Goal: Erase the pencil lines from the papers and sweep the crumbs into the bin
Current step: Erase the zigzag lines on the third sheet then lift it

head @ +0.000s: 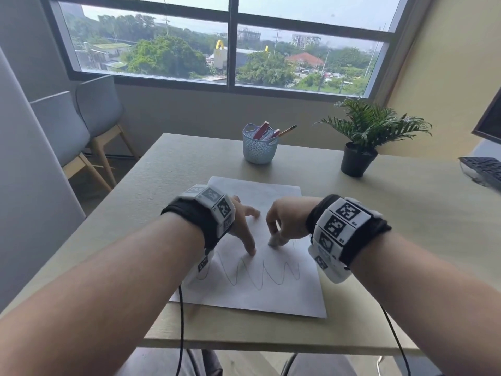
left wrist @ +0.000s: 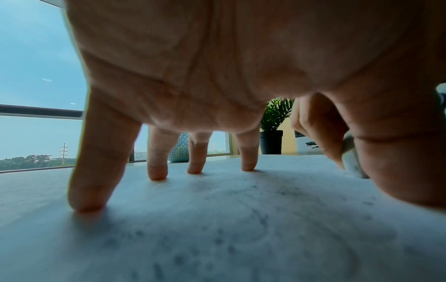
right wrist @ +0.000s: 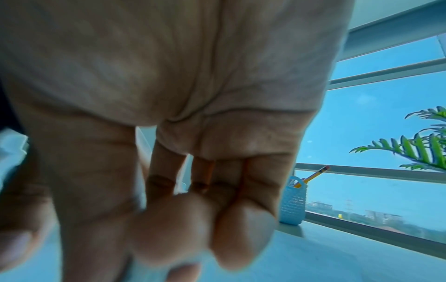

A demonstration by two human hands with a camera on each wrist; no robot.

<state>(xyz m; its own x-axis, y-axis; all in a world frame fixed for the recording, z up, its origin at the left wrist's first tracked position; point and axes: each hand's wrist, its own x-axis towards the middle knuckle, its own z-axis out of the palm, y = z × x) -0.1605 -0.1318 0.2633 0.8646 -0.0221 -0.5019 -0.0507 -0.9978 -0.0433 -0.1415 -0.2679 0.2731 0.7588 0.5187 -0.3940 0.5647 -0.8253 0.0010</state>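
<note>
Paper [head: 271,291] with a wavy pencil line [head: 260,275] lies flat on the table [head: 406,213]. My left hand [head: 241,226] presses it down with spread, straight fingers [left wrist: 91,190]. My right hand [head: 287,221] pinches a white eraser [head: 273,241] against the sheet, just beside my left hand.

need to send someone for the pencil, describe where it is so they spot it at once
On the far side of the table, before the window, stands a pale blue basket, left of the potted plant. The pencil leans out to its right: yellow, unlike the red items beside it.
</note>
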